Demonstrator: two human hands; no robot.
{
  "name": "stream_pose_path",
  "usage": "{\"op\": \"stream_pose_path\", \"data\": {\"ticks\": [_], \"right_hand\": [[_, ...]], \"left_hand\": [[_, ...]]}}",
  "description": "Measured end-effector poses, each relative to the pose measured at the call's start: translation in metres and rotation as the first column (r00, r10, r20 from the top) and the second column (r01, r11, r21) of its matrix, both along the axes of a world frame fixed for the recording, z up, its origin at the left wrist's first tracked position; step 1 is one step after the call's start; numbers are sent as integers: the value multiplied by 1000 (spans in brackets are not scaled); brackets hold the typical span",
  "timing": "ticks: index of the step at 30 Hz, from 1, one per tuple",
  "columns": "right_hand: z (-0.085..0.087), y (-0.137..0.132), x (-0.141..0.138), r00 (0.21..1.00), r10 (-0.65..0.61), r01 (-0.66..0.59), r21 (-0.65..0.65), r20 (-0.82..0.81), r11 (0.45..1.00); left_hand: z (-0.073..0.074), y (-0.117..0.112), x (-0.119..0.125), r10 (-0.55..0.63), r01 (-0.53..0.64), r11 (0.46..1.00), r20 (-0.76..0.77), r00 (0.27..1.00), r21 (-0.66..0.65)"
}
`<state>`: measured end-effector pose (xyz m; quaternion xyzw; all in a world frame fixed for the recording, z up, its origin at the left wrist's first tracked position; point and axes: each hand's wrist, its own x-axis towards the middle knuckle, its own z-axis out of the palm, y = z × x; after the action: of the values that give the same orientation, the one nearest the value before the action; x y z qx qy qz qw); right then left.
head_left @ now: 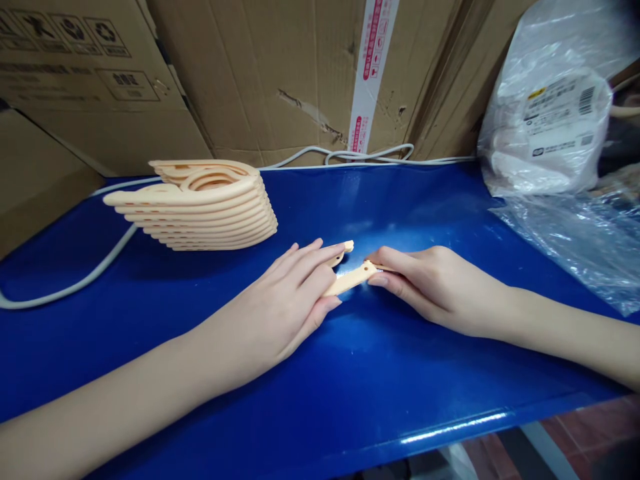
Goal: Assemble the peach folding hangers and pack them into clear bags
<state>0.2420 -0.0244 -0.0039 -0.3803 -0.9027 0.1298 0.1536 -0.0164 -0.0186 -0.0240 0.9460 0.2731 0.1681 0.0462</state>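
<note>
My left hand is closed over a cream-coloured plastic piece, with its fingers across the top and the thumb along the near side. Two arms of the piece stick out past my fingers, each with a small hole near its end; the rest is hidden under the hand. My right hand pinches a thin strip between thumb and forefinger, right at the end of the nearer arm. Most of that strip is covered by the fingers, and its kind cannot be made out. Behind the left hand sits a neat stack of curved cream plastic pieces.
The blue tabletop has its front edge toward me. Cardboard boxes wall the back. A white cable runs along the left and rear. Clear plastic bags, one with a label, lie at the right.
</note>
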Motion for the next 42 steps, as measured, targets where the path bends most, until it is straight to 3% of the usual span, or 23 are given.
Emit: {"op": "stream_pose_path", "data": {"ticks": [4,8,24,35,38,42], "right_hand": [[-5,-1,3,995,11,-32,223,95,974],[-5,-1,4,991,6,-48,312,132,949],[-8,1,5,975,-19,-74,405,221,911],[-7,2,6,968,-9,-137,556,252,820],[-5,3,7,974,15,-138,541,226,830],[-4,4,8,981,54,-133,451,184,882]], "left_hand": [[1,-1,-1,0,0,1000,-9,1000,-8],[0,-1,-2,-7,7,1000,2,1000,3],[0,1,-2,-22,22,1000,-6,1000,0],[0,2,-3,-33,33,999,-19,999,16],[-1,2,-3,-33,34,999,-32,999,39],[-1,2,-3,-34,36,998,-44,998,48]]}}
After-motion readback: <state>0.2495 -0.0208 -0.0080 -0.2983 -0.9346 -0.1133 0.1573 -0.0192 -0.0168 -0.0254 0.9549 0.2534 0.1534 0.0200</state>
